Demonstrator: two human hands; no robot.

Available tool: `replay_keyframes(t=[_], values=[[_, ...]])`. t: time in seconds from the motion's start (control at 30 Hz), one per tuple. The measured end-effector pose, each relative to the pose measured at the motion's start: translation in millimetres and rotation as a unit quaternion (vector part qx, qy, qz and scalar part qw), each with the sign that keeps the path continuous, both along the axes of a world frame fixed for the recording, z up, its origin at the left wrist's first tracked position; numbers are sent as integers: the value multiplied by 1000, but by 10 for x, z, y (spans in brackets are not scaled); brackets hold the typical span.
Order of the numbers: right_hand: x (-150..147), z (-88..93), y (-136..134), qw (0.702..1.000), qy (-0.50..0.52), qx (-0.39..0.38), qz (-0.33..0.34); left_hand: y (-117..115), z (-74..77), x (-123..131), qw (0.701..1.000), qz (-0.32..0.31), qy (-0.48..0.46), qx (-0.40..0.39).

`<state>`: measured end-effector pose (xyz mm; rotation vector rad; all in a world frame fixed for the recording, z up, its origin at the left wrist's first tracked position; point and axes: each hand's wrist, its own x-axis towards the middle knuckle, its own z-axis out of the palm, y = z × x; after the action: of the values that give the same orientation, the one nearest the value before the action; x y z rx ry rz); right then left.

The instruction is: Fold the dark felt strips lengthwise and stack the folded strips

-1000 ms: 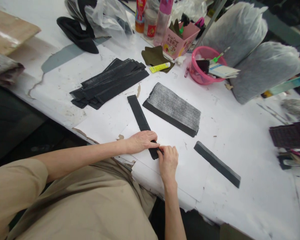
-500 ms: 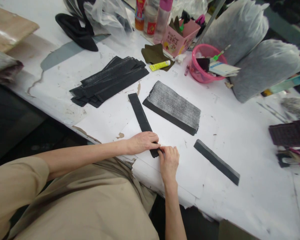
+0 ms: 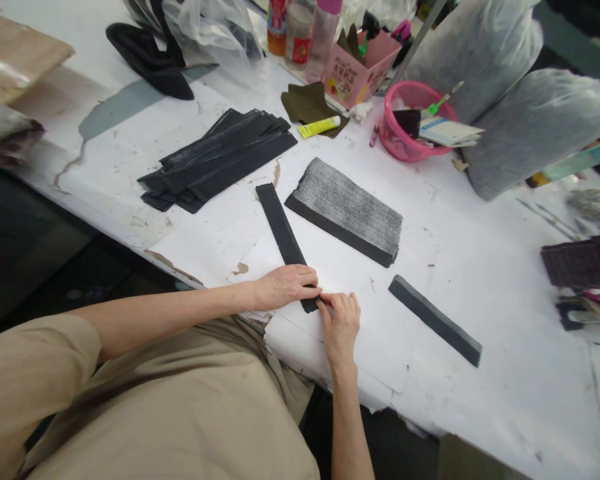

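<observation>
A fanned bundle of black strips [image 3: 217, 163] lies at left on the white surface [image 3: 445, 233], its long axis running from near left to far right. To its right, the black strip [image 3: 281, 227] lies flat, with its long axis running diagonally from far left to near right. Its far end is exposed; its near end is at the hands.

The left hand [image 3: 286, 287] lies across the near portion, fingers close together and pressed down, thumb extended right; whether they grip the strip cannot be told. At the strip's right edge, the right hand [image 3: 341, 323] has thumb and forefinger drawn nearly together; what lies between their tips cannot be made out.

Beyond the right hand, a grey-topped stack [image 3: 347, 210] runs from far left to near right. Farther right, a narrow dark strip [image 3: 435, 321] lies apart on a similar diagonal.

Markings, left to right along the far side: the glass jar [image 3: 299, 40] bears a red label, illegible; the yellow tube [image 3: 319, 127] carries small, illegible print; the pink box [image 3: 353, 77] shows Chinese characters beneath a line of Latin lettering.
</observation>
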<state>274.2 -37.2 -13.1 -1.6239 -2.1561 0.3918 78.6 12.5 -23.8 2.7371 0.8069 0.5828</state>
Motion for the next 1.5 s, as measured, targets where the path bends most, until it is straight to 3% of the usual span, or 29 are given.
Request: replay_keyframes(t=[0.23,0.53,0.9,1.27,1.5], values=[[-29,12,-36,1000,0,19,-15,-8,19,7,1000,-2,3,21],[67,-66,-73,996,82,8,-16,-12,12,1,999,4,5,38],[69,-80,-117,997,58,44,-6,-20,-5,0,998,0,6,58],[102,-108,-207,998,-32,62,-2,-22,-20,-6,998,-2,11,65],[152,-8,-263,998,-36,49,1,-35,-2,8,998,-4,-6,63]])
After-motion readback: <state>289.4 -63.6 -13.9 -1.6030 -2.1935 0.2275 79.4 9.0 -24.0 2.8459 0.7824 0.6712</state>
